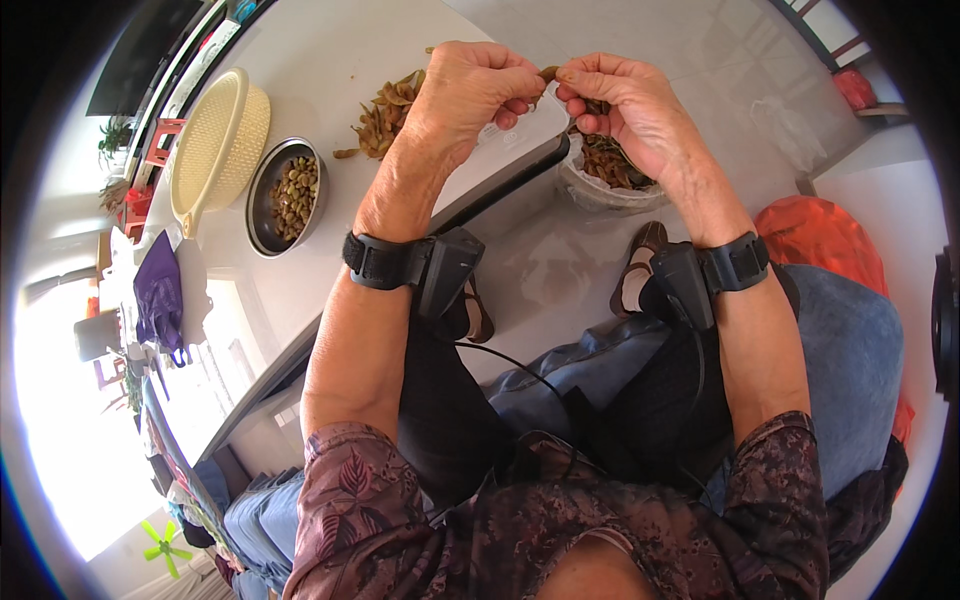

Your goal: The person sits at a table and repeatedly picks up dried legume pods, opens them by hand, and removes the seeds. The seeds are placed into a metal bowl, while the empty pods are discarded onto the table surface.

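Note:
A brown bean pod (550, 73) is pinched between the fingertips of both hands, above the corner of the white table. My left hand (476, 82) grips its left end, and my right hand (626, 97) its right end. Partly hidden behind my left hand, a pile of dry brown pods (382, 116) lies on the tabletop. Below my right hand stands a clear plastic tub (611, 196), lined with a bag and filled with brown husks (607, 161). Farther left, a metal bowl (256, 202) contains shelled greenish-brown beans (295, 195).
A cream plastic colander (225, 142) stands beside the bowl. The white table's dark edge (502, 180) runs before my knees. Near my right side are a red plastic bag (821, 236) and blue cushioning (847, 360). Cables (517, 364) hang from the wrist-worn devices (450, 270).

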The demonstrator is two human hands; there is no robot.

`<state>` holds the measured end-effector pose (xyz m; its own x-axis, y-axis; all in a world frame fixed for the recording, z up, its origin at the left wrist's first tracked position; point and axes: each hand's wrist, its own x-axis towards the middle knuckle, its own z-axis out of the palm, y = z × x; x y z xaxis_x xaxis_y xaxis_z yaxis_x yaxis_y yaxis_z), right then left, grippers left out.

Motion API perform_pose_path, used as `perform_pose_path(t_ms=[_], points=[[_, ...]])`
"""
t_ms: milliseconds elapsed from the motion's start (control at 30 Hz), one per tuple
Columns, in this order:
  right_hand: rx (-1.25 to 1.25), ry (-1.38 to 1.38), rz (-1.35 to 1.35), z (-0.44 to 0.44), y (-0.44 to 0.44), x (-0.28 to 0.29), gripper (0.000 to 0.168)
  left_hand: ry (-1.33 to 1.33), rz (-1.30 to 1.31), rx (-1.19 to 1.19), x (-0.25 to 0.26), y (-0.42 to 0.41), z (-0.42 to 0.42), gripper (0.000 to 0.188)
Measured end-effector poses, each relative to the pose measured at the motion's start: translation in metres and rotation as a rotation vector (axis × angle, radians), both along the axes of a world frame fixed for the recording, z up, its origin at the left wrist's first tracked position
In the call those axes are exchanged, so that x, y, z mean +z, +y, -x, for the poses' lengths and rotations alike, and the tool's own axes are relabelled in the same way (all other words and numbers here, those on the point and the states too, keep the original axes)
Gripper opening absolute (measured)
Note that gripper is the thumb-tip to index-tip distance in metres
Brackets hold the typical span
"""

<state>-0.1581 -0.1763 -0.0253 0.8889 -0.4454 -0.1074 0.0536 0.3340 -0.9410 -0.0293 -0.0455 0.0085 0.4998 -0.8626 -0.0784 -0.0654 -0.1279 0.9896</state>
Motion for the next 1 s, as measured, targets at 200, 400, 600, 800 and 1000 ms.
perform_pose_path(t_ms=[200, 400, 600, 800, 1000], points=[[-0.002, 0.001, -0.014, 0.0020, -0.0009, -0.0015, 0.015, -0.023, 0.029, -0.051, -0.0026, -0.0013, 0.0008, 0.013], [0.037, -0.030, -0.040, 0.0028, -0.0039, -0.0036, 0.016, 0.017, 0.050, -0.061, 0.0007, -0.0007, 0.0020, 0.014], [0.087, -0.030, -0.042, 0.0045, -0.0027, 0.0010, 0.016, 0.058, 0.025, -0.090, 0.0006, 0.0013, -0.0013, 0.015], [0.133, -0.044, -0.053, 0.0042, -0.0051, -0.0026, 0.016, 0.088, 0.043, -0.094, 0.0006, 0.0011, 0.0001, 0.014], [0.168, -0.077, -0.107, 0.0038, -0.0068, -0.0030, 0.015, 0.100, 0.070, -0.089, 0.0010, -0.0001, 0.0010, 0.015]])
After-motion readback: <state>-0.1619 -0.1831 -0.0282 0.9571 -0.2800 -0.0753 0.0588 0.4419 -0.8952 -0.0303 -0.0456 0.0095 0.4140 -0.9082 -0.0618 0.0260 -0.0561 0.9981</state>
